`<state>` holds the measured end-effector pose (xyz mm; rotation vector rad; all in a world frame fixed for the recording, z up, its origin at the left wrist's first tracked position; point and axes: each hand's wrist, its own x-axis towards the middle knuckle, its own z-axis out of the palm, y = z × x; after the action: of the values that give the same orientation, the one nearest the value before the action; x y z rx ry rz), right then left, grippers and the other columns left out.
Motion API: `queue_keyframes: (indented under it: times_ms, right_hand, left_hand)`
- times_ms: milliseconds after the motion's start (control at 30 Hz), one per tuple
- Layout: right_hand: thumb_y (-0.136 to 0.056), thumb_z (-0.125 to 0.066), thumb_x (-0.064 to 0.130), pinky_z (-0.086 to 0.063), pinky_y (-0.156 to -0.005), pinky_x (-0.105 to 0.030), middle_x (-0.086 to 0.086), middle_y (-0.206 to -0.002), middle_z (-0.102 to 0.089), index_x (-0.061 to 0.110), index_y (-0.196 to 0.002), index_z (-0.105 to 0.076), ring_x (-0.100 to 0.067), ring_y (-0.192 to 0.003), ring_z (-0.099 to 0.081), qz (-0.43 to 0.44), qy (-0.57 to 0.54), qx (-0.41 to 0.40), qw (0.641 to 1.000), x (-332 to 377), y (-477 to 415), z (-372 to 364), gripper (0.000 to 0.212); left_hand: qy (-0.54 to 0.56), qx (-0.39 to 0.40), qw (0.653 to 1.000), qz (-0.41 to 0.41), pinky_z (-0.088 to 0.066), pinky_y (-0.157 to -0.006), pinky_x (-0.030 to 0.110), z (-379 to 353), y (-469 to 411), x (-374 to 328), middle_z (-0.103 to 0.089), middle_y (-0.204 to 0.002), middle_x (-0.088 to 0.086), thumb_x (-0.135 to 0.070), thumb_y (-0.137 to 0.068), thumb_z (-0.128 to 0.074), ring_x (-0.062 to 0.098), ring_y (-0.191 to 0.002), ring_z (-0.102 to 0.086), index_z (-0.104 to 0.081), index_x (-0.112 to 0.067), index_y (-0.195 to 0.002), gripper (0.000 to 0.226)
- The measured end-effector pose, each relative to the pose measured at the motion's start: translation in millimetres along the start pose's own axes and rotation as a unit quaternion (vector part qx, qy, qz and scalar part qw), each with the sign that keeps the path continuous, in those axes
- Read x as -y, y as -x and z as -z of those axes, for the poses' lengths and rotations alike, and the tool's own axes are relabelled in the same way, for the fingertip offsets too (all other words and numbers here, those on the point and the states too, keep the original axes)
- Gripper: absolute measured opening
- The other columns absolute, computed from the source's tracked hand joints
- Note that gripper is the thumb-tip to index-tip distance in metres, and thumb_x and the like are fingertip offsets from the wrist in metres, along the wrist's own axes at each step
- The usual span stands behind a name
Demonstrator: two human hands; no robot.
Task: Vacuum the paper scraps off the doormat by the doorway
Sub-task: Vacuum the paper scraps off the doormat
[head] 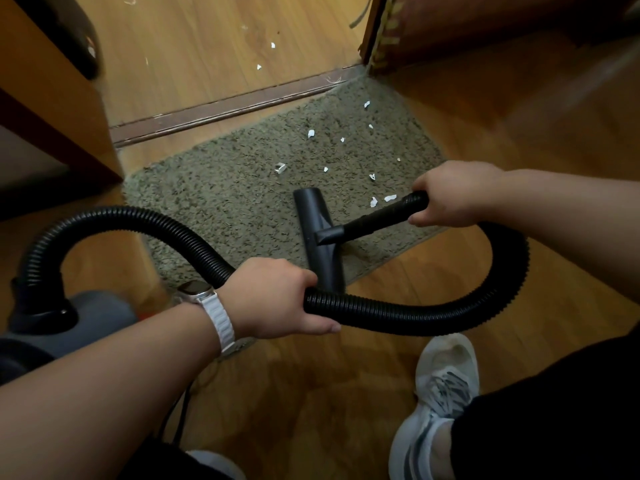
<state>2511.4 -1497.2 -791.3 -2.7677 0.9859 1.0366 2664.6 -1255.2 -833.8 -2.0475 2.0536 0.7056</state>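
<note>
A shaggy grey-green doormat lies before the door threshold. Several white paper scraps are scattered over its right half. The dark floor nozzle of the vacuum rests flat on the mat, near its front edge. My right hand grips the black wand just behind the nozzle. My left hand grips the black ribbed hose, which loops from the wand round to the grey vacuum body at the lower left.
A brown threshold strip runs across behind the mat, with more scraps on the wooden floor beyond. A wooden cabinet stands at the left, a door edge at the upper right. My white sneaker is on the floor below.
</note>
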Motion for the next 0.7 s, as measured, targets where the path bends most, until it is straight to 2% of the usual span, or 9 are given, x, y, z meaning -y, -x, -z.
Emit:
queue_keyframes:
  times_ms: [167, 333, 433, 567, 700]
  right_hand:
    - [-0.088, -0.061, 0.054, -0.046, -0.054, -0.029, 0.005, -0.075, -0.063, 0.030, -0.095, -0.063, -0.015, -0.070, -0.060, -0.002, -0.011, -0.016, 1.000, -7, 2, 6, 0.025]
    - [-0.090, -0.060, 0.056, -0.040, -0.052, -0.028, 0.006, -0.075, -0.061, 0.032, -0.098, -0.062, -0.012, -0.067, -0.056, 0.028, -0.033, -0.031, 0.999, 7, -8, 5, 0.025]
    - [-0.090, -0.059, 0.058, -0.036, -0.051, -0.028, 0.007, -0.076, -0.059, 0.032, -0.098, -0.061, -0.010, -0.066, -0.054, 0.051, -0.038, -0.030, 0.998, 16, -17, 3, 0.026]
    - [-0.090, -0.060, 0.056, -0.039, -0.051, -0.026, 0.006, -0.076, -0.060, 0.032, -0.098, -0.061, -0.011, -0.067, -0.056, 0.057, -0.028, -0.033, 0.997, 17, -31, 9, 0.025]
    - [-0.087, -0.064, 0.053, -0.039, -0.053, -0.027, 0.005, -0.076, -0.061, 0.030, -0.094, -0.063, -0.010, -0.067, -0.054, 0.037, -0.054, -0.054, 0.996, 8, -46, 22, 0.023]
  left_hand:
    - [0.005, -0.004, 1.000, 0.007, -0.049, -0.060, 0.029, 4, -5, -1, -0.053, -0.064, -0.009, -0.091, -0.071, -0.042, 0.010, -0.061, -0.054, -0.051, -0.027, -0.076, 0.064]
    - [-0.003, 0.000, 1.000, 0.007, -0.047, -0.058, 0.029, 0, -7, 4, -0.053, -0.063, -0.010, -0.092, -0.069, -0.041, 0.011, -0.061, -0.055, -0.050, -0.027, -0.074, 0.066]
    - [0.019, 0.004, 0.999, 0.032, -0.048, -0.058, 0.029, -3, -6, 12, -0.056, -0.064, -0.010, -0.093, -0.067, -0.041, 0.009, -0.061, -0.056, -0.051, -0.027, -0.073, 0.067]
    - [0.040, -0.003, 0.997, 0.068, -0.053, -0.061, 0.030, 2, -6, 27, -0.055, -0.063, -0.010, -0.093, -0.067, -0.043, 0.005, -0.058, -0.053, -0.052, -0.027, -0.074, 0.067]
    - [0.066, -0.020, 0.993, 0.099, -0.048, -0.058, 0.029, 11, -9, 38, -0.055, -0.063, -0.009, -0.094, -0.064, -0.043, 0.005, -0.059, -0.053, -0.049, -0.028, -0.071, 0.067]
